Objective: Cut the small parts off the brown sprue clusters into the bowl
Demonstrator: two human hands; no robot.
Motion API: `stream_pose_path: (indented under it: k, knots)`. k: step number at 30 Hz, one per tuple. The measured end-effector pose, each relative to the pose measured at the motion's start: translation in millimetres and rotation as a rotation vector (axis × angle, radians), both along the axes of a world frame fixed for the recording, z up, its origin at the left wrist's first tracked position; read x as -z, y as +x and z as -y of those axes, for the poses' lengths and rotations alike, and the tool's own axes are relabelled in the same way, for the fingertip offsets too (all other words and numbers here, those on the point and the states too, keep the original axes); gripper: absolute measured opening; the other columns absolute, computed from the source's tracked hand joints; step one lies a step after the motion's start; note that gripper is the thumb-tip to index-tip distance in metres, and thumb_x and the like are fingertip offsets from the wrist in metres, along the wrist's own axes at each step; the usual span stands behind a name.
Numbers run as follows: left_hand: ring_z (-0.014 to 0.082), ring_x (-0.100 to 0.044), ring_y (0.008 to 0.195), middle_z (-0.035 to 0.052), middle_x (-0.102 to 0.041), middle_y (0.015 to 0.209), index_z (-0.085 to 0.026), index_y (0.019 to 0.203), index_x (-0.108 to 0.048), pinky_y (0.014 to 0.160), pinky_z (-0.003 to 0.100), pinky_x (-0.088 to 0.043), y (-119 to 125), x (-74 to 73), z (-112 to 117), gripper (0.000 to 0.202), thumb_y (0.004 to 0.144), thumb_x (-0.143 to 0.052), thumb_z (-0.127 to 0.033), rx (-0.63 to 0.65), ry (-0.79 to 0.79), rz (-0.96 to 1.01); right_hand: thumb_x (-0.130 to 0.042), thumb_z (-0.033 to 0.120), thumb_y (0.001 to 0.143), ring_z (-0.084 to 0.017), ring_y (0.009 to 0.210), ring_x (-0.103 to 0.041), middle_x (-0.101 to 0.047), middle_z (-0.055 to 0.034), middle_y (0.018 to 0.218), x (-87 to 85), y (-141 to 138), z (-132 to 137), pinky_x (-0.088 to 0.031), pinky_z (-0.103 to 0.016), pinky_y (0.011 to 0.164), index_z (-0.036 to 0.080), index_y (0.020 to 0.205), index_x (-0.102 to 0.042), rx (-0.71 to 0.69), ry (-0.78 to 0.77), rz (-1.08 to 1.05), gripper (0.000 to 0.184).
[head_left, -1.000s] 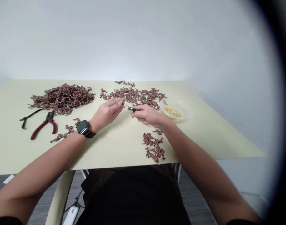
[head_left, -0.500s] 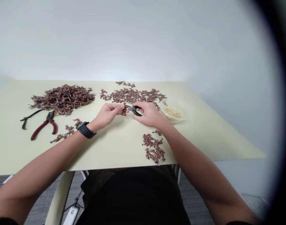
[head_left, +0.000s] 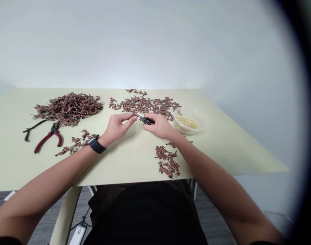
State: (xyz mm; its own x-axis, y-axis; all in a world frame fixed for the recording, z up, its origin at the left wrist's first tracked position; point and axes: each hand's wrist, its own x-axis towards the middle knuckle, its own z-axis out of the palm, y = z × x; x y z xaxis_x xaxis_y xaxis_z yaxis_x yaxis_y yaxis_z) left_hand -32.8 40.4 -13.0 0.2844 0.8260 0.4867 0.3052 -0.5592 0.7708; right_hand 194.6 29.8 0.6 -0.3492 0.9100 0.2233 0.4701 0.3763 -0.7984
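My right hand (head_left: pixel 157 126) grips small black-handled pliers (head_left: pixel 146 119), whose slim metal nose points left. My left hand (head_left: pixel 118 126) is just left of them, its fingertips pinched together at the nose. Anything held there is too small to tell. A loose spread of small brown figure-shaped pieces (head_left: pixel 145 105) lies just beyond my hands. A smaller group of them (head_left: pixel 167 161) lies near my right forearm, and a thin scatter (head_left: pixel 76 144) lies beyond my left wrist. A black watch (head_left: pixel 96 145) is on my left wrist.
A large heap of brown pieces (head_left: pixel 68 109) lies at the far left of the cream table (head_left: pixel 221 149). Red-handled pliers (head_left: pixel 49 137) and a black-handled tool (head_left: pixel 34 128) lie beside it. A clear bowl (head_left: pixel 196 117) holds small gold bits at right.
My hands have drawn slightly apart, with the left hand moving left. The pliers now sit flatter, their nose still at my left fingertips.
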Motion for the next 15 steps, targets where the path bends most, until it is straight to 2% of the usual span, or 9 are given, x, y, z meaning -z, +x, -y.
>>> stream_pose_path:
  k: [3,6,8,10,12,15]
  knots:
    - [0.0290,-0.071,0.118,0.0101,-0.077,0.126,-0.022,0.119,-0.082,0.109,0.043,-0.052,-2.2,2.7,-2.4,0.035,0.100,-0.066,-0.047,-0.062,0.220,-0.110,-0.064,0.031,0.082,-0.012,0.060,-0.033,-0.039,0.0036,0.068,-2.8,-2.2,2.5,-0.023,-0.029,0.053,0.021,0.080,-0.056,-0.071,-0.256,-0.152,0.013]
    - [0.0284,-0.069,0.123,0.0109,-0.076,0.129,-0.021,0.123,-0.079,0.113,0.044,-0.049,-5.9,2.1,-7.0,0.033,0.101,-0.065,-0.041,-0.032,0.376,-0.200,-0.068,0.035,0.084,-0.011,0.056,-0.018,-0.025,0.0065,0.066,-8.3,-1.7,5.6,-0.010,-0.029,0.048,0.022,0.086,-0.056,-0.151,-0.545,-0.272,0.018]
    - [0.0280,-0.068,0.124,0.0108,-0.076,0.129,-0.020,0.124,-0.079,0.115,0.043,-0.048,-6.9,1.1,-8.5,0.033,0.100,-0.067,-0.039,-0.027,0.409,-0.211,-0.069,0.037,0.084,-0.011,0.056,-0.016,-0.023,0.0068,0.067,-10.7,-0.9,6.5,-0.008,-0.029,0.048,0.022,0.086,-0.055,-0.184,-0.612,-0.293,0.021]
    - [0.0271,-0.071,0.119,0.0101,-0.078,0.126,-0.020,0.122,-0.079,0.111,0.042,-0.050,-6.1,0.2,-7.9,0.033,0.100,-0.067,-0.041,-0.055,0.345,-0.168,-0.067,0.038,0.086,-0.011,0.056,-0.021,-0.029,0.0058,0.067,-10.8,0.2,5.7,-0.013,-0.029,0.048,0.022,0.085,-0.055,-0.141,-0.505,-0.254,0.020]
    - [0.0264,-0.073,0.112,0.0092,-0.080,0.119,-0.020,0.116,-0.082,0.106,0.040,-0.054,-4.2,-0.5,-6.5,0.034,0.100,-0.066,-0.046,-0.061,0.186,-0.088,-0.065,0.035,0.086,-0.012,0.059,-0.032,-0.039,0.0036,0.068,-8.6,1.6,3.2,-0.023,-0.028,0.052,0.021,0.082,-0.056,-0.051,-0.250,-0.157,0.017]
    - [0.0258,-0.074,0.102,0.0096,-0.081,0.107,-0.018,0.105,-0.084,0.098,0.038,-0.057,-2.0,-2.1,-5.5,0.040,0.098,-0.067,-0.054,0.011,-0.062,0.029,-0.064,0.031,0.085,-0.014,0.068,-0.045,-0.052,0.0020,0.073,-4.1,4.7,-1.5,-0.032,-0.029,0.061,0.021,0.080,-0.058,0.055,0.095,0.013,0.013]
